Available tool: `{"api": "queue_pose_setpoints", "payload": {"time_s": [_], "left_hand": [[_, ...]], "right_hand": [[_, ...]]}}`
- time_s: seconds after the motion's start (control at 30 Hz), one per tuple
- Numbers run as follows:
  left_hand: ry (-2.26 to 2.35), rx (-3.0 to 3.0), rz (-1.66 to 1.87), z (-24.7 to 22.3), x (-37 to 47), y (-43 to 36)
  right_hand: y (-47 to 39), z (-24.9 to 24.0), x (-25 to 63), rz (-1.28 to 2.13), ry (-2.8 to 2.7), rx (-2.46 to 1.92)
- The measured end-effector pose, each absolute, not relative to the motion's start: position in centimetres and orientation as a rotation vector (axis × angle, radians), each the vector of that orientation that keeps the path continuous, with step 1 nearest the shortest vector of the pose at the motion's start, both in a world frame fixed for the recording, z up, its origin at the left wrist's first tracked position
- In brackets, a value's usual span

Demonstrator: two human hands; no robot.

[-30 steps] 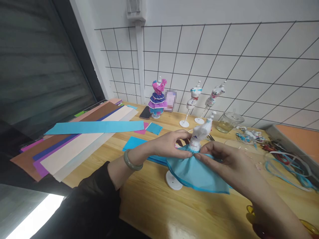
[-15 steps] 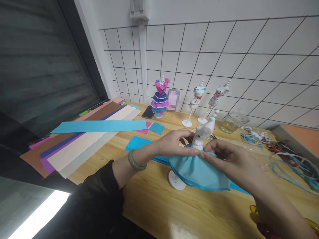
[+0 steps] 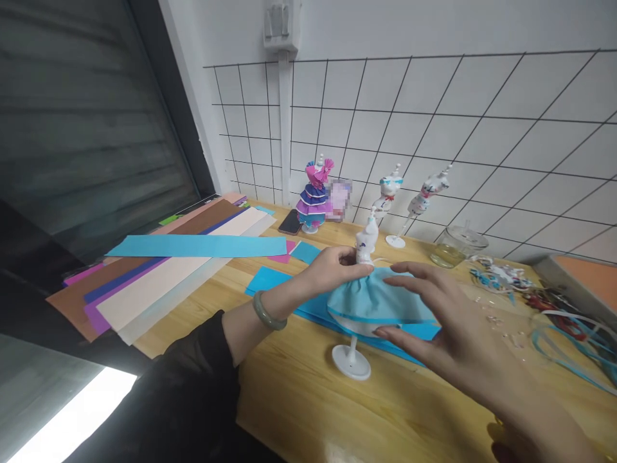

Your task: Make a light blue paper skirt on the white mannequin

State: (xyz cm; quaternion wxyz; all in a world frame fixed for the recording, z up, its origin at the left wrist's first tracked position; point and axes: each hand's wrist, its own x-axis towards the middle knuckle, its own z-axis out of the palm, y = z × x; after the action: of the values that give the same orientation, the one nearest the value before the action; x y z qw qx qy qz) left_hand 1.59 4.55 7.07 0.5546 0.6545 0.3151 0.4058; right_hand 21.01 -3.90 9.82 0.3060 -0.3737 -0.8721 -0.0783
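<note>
A small white mannequin on a round white stand wears a light blue skirt with a brighter blue edge. At its waist my left hand pinches the gathered top of the skirt, the fingers partly behind the mannequin. To the right, my right hand has its thumb and fingers spread beside the skirt and holds nothing. Folded bright blue sheets lie under and behind the skirt.
Long coloured strips lie at the left. Along the wall are a phone, a dressed mannequin, two more mannequins and a glass jar. Ribbons and a box lie at the right.
My right hand has let go of the skirt's waist and opened out to the right. The mannequin now stands more upright, slightly further left, and more of its base shows.
</note>
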Motion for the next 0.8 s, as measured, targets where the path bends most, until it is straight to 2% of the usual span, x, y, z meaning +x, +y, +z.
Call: {"api": "queue_pose_setpoints", "payload": {"time_s": [0.17,0.27,0.6,0.8], "left_hand": [[0.785,1.428,0.967,7.2,1.6,4.4],[0.789,1.391,0.942,7.5,1.4,4.2],[0.749,1.39,0.978,7.8,1.1,4.7],[0.678,1.469,0.909,7.7,1.0,4.8]], "right_hand": [[-3.8,9.1,20.0,-0.695,-2.35,-0.805],[-4.0,9.1,19.5,-0.774,-2.346,-0.672],[-4.8,9.4,18.2,-0.695,-2.405,-0.675],[-4.9,9.6,18.6,-0.399,-2.438,-0.647]]}}
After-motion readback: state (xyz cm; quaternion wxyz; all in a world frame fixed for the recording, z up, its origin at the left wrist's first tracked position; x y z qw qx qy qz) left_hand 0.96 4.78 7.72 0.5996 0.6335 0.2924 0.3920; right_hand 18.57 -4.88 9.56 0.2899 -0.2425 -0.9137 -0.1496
